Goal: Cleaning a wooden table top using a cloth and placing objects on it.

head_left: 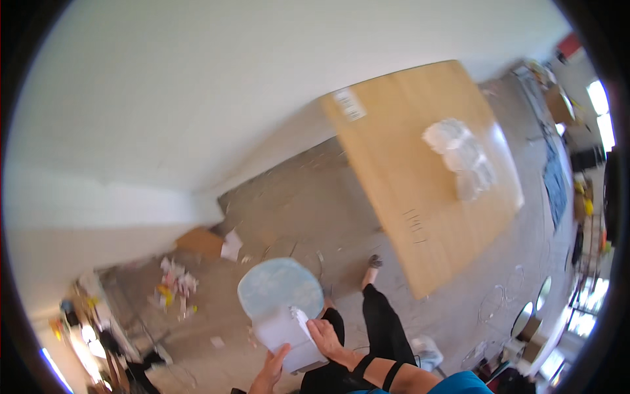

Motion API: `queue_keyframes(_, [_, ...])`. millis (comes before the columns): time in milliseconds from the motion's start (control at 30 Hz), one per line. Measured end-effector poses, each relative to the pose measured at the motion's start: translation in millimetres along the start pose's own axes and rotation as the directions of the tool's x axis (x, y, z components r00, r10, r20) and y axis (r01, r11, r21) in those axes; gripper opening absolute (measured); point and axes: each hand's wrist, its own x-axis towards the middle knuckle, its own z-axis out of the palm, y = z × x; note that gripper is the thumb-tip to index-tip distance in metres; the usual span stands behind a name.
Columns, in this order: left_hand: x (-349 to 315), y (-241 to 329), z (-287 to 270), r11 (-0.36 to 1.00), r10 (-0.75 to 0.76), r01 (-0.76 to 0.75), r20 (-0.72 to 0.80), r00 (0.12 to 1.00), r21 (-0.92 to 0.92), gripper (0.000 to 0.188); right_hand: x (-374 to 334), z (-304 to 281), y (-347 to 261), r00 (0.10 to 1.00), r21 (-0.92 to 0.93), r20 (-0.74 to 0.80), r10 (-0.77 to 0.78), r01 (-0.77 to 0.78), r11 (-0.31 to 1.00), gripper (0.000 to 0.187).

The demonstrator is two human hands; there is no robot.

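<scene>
Low in the head view, my left hand (273, 369) grips the near left side of a white box (287, 338), thumb on its face. My right hand (326, 336) closes on the box's right edge, where a narrow white flap or strip stands up. The box is tilted and a little blurred, and what is inside it, if anything, is hidden. Just beyond it is a light blue stool seat (279, 284), partly covered by the box. My legs in black trousers show beneath and to the right of the box.
A wooden table (400, 190) stands ahead on the right, with clear plastic bags (459, 157) on it. Litter (176, 284) and a brown cardboard piece (200, 243) lie on the floor at left. Round mirror-like discs (523, 319) and cables are at right. A white wall (164, 98) rises on the far left.
</scene>
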Motion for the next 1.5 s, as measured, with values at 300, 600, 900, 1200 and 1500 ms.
queue_keyframes(300, [52,207,242,0.674,0.065,-0.327,0.387,0.920,0.663,0.056,144,-191,10,0.719,0.866,-0.020,0.695,-0.335,0.372,0.053])
queue_keyframes(600, [190,360,492,0.358,0.002,-0.604,0.646,0.763,0.712,0.070,316,-382,83,0.582,0.988,-0.001,0.813,-0.123,0.089,0.063])
queue_keyframes(900, [359,396,607,-0.175,0.264,-0.862,0.867,0.424,0.475,0.068,423,-393,237,0.675,0.993,-0.049,0.736,-0.045,0.107,0.073])
queue_keyframes(1200, [359,388,594,-0.108,0.354,-0.809,0.783,0.511,0.577,0.077,301,-330,220,0.542,0.911,-0.230,0.808,-0.172,0.375,0.033])
queue_keyframes(1500, [246,261,466,-0.336,0.230,-0.782,0.851,0.472,0.525,0.065,5,-304,181,0.097,0.605,-0.431,0.897,-0.706,0.367,0.029])
